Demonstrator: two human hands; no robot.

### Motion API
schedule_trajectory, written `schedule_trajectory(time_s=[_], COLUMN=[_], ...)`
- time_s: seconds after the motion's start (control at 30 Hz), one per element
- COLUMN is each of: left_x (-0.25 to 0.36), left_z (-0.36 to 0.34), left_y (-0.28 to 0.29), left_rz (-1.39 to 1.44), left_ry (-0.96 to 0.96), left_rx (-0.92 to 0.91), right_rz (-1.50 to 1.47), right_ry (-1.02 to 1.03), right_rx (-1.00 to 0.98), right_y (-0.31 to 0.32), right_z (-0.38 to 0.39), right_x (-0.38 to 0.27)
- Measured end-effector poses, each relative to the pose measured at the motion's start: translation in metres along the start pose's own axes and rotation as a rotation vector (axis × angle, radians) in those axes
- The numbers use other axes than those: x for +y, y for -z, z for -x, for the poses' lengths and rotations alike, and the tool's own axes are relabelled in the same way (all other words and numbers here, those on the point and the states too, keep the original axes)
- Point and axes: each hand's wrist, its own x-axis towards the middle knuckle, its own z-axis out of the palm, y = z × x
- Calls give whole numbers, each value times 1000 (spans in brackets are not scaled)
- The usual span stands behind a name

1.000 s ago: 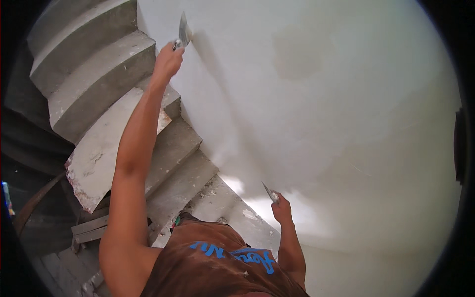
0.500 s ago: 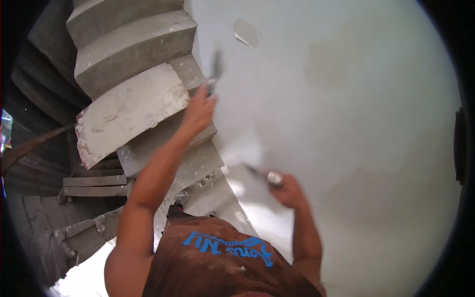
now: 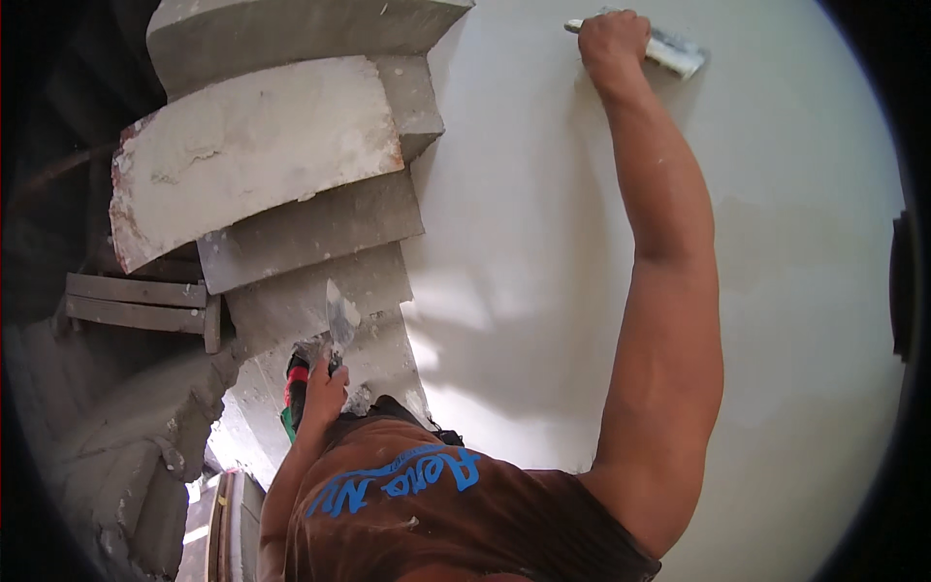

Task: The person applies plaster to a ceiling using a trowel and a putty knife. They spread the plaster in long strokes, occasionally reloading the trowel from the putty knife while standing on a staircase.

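Note:
My right hand (image 3: pixel 614 41) is stretched up and far along the pale plastered wall (image 3: pixel 514 233). Its fingers are wrapped round a plastering trowel (image 3: pixel 679 55), whose light, smeared blade edge shows to the right of the knuckles against the wall. Low down near my body, my left hand (image 3: pixel 328 390) grips a small pointed trowel (image 3: pixel 340 318). That trowel's blade points away from me, over the concrete steps, with pale plaster on it. The handle of the plastering trowel is mostly hidden by my right hand.
Concrete stairs (image 3: pixel 320 238) climb on the left beside the wall. A plaster-caked board (image 3: pixel 262 141) lies across a step. Wooden slats (image 3: pixel 136 303) and rough broken concrete (image 3: pixel 170 417) are further left. Damp grey patches (image 3: pixel 776 233) mark the wall.
My right hand has swung up and away to the wall's upper part. My left hand has come down from the steps toward my body with the small trowel. The view has shifted.

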Motion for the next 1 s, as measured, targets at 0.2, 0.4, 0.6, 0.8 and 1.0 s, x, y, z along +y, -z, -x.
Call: schedule_trajectory(time_s=[0.2,0.4,0.6,0.8,1.0], left_x=[71,92,66,51,60], left_z=[-18,-9,-3,-13,-18], left_y=[3,17,11,12,13], left_rz=[-81,207,155,100,82], left_ry=[-96,-145,-64,-15,11], left_rx=[-61,-67,-40,-103,-109], right_rz=[-205,-146,3,78,21], right_ry=[240,659,491,520,556], right_rx=[-1,-452,159,-180,-232], right_y=[-87,-21,-17,-17,17], right_z=[134,217,56,163,162], right_x=[-85,-99,12,8,18])
